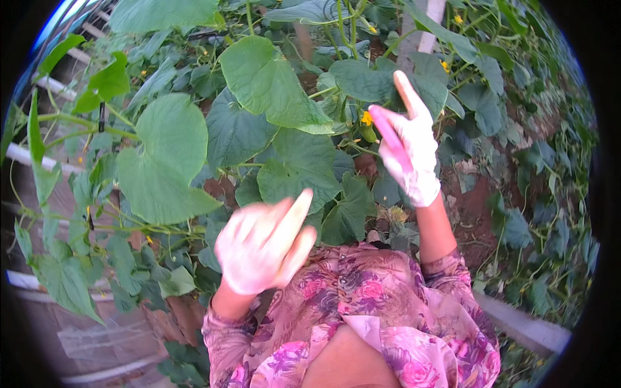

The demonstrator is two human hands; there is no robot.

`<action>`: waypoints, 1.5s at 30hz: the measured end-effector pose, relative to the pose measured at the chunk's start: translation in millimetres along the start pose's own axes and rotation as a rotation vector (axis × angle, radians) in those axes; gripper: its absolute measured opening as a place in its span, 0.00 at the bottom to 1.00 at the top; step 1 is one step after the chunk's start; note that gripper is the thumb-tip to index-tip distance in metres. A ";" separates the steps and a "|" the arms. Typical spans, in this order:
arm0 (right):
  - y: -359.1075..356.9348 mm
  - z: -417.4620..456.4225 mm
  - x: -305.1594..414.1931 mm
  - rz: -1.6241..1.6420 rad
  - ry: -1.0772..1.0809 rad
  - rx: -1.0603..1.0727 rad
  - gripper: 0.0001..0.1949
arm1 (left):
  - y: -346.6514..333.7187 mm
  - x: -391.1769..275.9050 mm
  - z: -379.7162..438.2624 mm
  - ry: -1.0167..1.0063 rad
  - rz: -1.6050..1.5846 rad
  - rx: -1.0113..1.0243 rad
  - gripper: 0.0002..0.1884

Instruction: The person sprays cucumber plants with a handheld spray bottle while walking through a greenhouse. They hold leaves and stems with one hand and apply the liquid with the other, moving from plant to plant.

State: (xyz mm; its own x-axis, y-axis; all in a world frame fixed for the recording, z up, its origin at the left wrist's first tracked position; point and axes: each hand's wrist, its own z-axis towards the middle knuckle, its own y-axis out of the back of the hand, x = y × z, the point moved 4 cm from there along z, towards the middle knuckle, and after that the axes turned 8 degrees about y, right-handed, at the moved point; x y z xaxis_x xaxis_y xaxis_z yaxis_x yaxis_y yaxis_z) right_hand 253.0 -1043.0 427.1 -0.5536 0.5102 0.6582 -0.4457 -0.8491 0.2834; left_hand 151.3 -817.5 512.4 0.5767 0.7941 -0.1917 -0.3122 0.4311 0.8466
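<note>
My left hand (264,242), in a thin white glove, hovers before the cucumber leaves (298,167), blurred by motion. Its index finger and thumb stand apart with nothing visible between them; the palm is hidden. A slim pink tool (392,140) lies along the thumb side of my right hand (415,153), which is gloved too and grips it; the index finger points up past it. Whether the tool has a blade cannot be seen. Just left of the pink tip are a yellow flower (367,118) and a small green cucumber (368,133), partly hidden by the hand.
Large cucumber leaves (162,157) and vines spread in front and to the left. A pale post (429,29) rises at the back; a pale bar (521,322) crosses at lower right. Brown soil (473,208) shows on the right. Pale slats (43,160) run along the left.
</note>
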 end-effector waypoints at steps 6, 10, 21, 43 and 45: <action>-8.2 -18.6 13.3 0.297 0.059 0.270 0.20 | -86.1 105.5 56.2 0.658 0.283 -0.001 0.50; -16.4 -44.2 -11.4 1.161 -0.689 0.127 0.19 | -107.9 125.8 19.5 0.946 0.267 0.371 0.66; -63.3 -104.4 7.0 0.721 -0.230 0.946 0.20 | -138.9 120.4 -103.4 0.728 0.575 0.845 0.40; -223.6 -283.5 48.9 0.278 -0.086 1.263 0.13 | -9.9 212.8 -182.5 0.636 0.903 0.902 0.38; -231.1 -285.3 59.2 0.231 -0.121 1.323 0.17 | -9.6 194.9 -161.7 0.672 0.873 0.838 0.39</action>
State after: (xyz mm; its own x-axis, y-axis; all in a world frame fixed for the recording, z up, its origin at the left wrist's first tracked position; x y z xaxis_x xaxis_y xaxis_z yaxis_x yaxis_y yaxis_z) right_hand 122.6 -777.6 201.6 -0.4273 0.3818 0.8195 0.6943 -0.4421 0.5679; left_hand 144.7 -597.6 386.6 -0.1142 0.8257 0.5524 0.3002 -0.5013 0.8115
